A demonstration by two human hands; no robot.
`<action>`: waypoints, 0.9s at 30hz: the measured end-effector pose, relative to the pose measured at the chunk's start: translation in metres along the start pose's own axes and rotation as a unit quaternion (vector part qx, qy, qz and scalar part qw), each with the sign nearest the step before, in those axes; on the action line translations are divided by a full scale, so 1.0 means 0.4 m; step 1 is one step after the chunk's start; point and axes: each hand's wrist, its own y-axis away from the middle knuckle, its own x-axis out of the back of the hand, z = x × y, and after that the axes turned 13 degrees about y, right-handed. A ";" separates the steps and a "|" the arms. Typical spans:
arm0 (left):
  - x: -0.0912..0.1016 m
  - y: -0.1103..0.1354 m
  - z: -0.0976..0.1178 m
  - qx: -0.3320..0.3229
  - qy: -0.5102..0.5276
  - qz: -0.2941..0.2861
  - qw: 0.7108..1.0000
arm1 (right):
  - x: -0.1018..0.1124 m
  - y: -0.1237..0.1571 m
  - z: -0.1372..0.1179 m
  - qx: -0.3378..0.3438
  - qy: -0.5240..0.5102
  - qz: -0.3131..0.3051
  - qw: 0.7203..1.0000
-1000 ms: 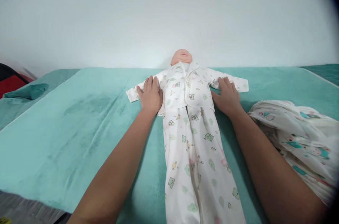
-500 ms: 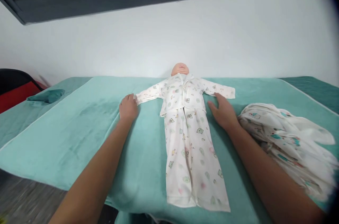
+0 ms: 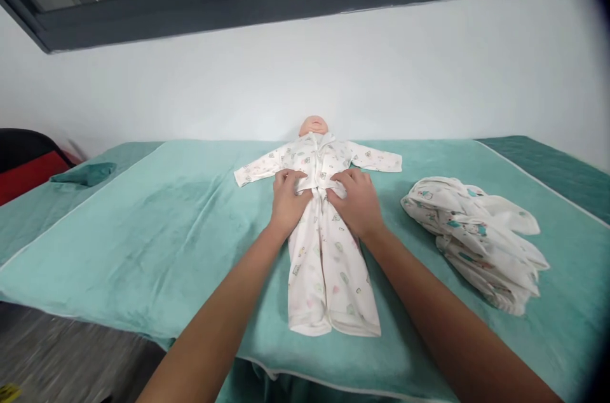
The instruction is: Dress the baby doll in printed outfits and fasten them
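A baby doll (image 3: 313, 126) lies on its back, with only its head showing above a white printed baby shirt (image 3: 317, 152). The shirt's sleeves stretch out to both sides. Below it, matching baby pants (image 3: 328, 276) lie flat with the legs side by side. My left hand (image 3: 288, 201) grips the left part of the shirt's hem, thumb pointing inward at the waist. On the other side, my right hand (image 3: 357, 199) holds the hem likewise. Both hands partly cover the hem and the top of the pants.
A crumpled white printed cloth (image 3: 476, 234) lies on the right of the green bed cover (image 3: 152, 231). At the far left are a small dark-green cloth (image 3: 83, 173) and a red and black chair (image 3: 28, 164). A white wall (image 3: 190, 85) rises behind.
My left hand has moved from the left sleeve cuff to the shirt's hem. My right hand has come inward from beside the right sleeve to the hem. The view has shifted slightly.
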 end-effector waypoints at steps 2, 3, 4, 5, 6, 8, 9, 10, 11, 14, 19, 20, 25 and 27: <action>0.003 0.002 -0.008 -0.028 -0.016 0.009 0.999 | -0.011 -0.010 -0.006 -0.011 -0.034 0.015 0.999; 0.009 0.004 -0.014 -0.051 -0.027 0.011 0.998 | -0.014 -0.011 -0.006 -0.023 -0.070 0.024 0.997; 0.016 0.006 -0.020 -0.077 -0.040 0.013 0.996 | -0.016 -0.011 -0.004 -0.043 -0.111 0.031 0.992; 0.022 0.008 -0.026 -0.102 -0.053 0.014 0.993 | -0.017 -0.009 -0.001 -0.072 -0.151 0.034 0.985; 0.028 0.009 -0.030 -0.124 -0.062 0.015 0.990 | -0.016 -0.007 0.003 -0.104 -0.187 0.033 0.976; 0.035 0.011 -0.035 -0.147 -0.070 0.019 0.986 | -0.011 -0.003 0.009 -0.149 -0.233 0.025 0.961; 0.036 0.011 -0.035 -0.150 -0.071 0.020 0.986 | -0.008 -0.001 0.011 -0.153 -0.240 0.022 0.958; 0.037 0.012 -0.033 -0.151 -0.073 0.019 0.986 | -0.004 -0.001 0.010 -0.144 -0.238 0.022 0.960; 0.038 0.012 -0.031 -0.151 -0.076 0.016 0.986 | 0.000 0.000 0.008 -0.126 -0.228 0.028 0.965; 0.039 0.016 -0.022 -0.160 -0.086 -0.002 0.983 | 0.013 0.000 -0.005 -0.052 -0.189 0.042 0.980; 0.044 0.022 -0.013 -0.139 -0.088 0.028 0.986 | 0.033 0.005 -0.021 -0.013 -0.213 -0.001 0.977; 0.046 0.022 -0.013 -0.119 -0.083 0.036 0.989 | 0.035 0.006 -0.020 -0.032 -0.230 -0.004 0.973; 0.056 0.017 -0.024 0.053 -0.069 0.050 0.995 | 0.024 0.003 0.010 -0.211 -0.316 -0.026 0.925; 0.061 0.017 -0.031 0.089 -0.069 0.041 0.993 | 0.015 0.006 0.025 -0.265 -0.298 -0.047 0.916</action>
